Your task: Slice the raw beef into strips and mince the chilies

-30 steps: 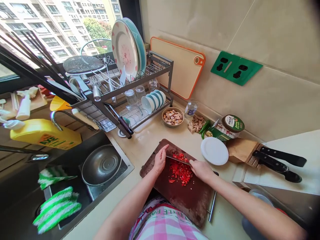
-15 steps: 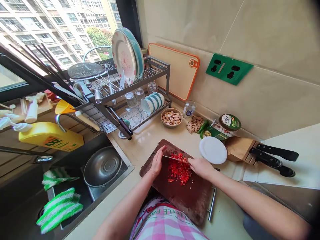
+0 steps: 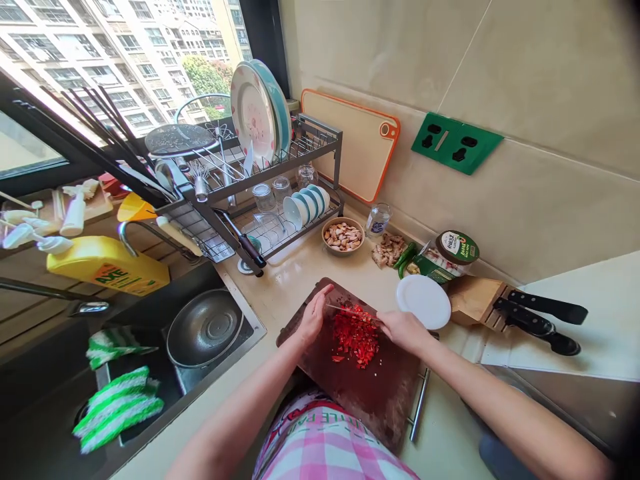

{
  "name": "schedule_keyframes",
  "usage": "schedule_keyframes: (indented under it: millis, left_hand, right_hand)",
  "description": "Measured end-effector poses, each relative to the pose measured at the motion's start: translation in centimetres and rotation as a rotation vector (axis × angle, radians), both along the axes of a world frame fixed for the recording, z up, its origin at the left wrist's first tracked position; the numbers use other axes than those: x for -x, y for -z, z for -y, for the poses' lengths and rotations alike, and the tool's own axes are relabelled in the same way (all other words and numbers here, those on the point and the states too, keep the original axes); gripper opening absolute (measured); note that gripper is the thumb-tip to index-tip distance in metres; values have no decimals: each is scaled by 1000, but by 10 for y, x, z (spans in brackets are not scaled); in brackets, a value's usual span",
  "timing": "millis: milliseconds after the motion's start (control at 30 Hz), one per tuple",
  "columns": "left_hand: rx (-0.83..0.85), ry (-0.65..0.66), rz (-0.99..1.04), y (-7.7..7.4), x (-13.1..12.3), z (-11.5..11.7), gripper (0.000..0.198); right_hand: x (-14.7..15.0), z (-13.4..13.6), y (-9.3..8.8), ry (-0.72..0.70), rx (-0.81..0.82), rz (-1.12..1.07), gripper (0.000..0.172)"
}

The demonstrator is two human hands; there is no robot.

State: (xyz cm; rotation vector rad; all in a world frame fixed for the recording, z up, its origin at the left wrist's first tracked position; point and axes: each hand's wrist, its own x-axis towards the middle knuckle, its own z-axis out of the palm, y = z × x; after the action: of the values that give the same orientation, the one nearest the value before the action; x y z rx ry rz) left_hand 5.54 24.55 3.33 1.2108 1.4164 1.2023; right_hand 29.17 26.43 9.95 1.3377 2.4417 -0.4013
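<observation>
Chopped red pepper [image 3: 356, 339] lies in a loose pile on a dark brown cutting board [image 3: 350, 393]. My right hand [image 3: 404, 329] is closed round the handle of a knife [image 3: 351, 310], whose thin blade spans the far part of the pile, seen nearly edge-on. At the blade's tip end is my left hand [image 3: 313, 317], its fingers stretched out and palm turned toward the blade; whether it touches the tip is too small to tell. A white plate [image 3: 423, 301] sits just beyond my right hand.
Behind the board are a bowl of garlic [image 3: 343, 237], a glass [image 3: 379, 219], ginger [image 3: 389, 250] and green peppers [image 3: 406, 259]. A knife block [image 3: 475, 300] stands right. A dish rack [image 3: 270, 173] and a sink with a pan [image 3: 205, 329] are left.
The view has shifted slightly. The knife blade sits a little higher over the far edge of the pepper pile, and both hands keep nearly the same pose.
</observation>
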Motion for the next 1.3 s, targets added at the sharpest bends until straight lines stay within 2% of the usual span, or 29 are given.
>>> schedule_keyframes:
  millis: [133,233,467,633,733,867,933,1000,1133,1233,1300]
  left_hand:
    - [4,8,-26,4,-9,-13,41]
    - [13,21,-16,9,-11,-9,40]
    - [33,46,127,13,-16,-5,42]
    - [-24,95,51,22,-24,-5,43]
    - [-27,101,24,18,-25,-5,44]
    - [50,86,48,0,-14,-2,42]
    - [42,84,89,-8,-2,6,41]
    - [31,66,141,-9,7,19,41]
    - [45,-48,240,9,8,41,43]
    - [13,-51,219,22,-2,46,45]
    - [-12,-21,166,24,-7,46,45]
  right_hand:
    - [-7,-4,4,18,-18,10,25]
    - [-7,7,8,21,-1,8,23]
    - [-9,17,-3,46,17,12,21]
    - [-12,27,16,87,24,53,20]
    - [-14,31,20,94,22,68,22]
    - [-7,29,1,43,20,64,22]
    - [1,28,-14,6,14,58,24]
    - [10,27,-24,-29,17,60,24]
    - [20,26,-25,-69,47,94,22]
    - [15,29,-10,-72,62,121,21]
    - [9,33,2,-65,64,137,20]
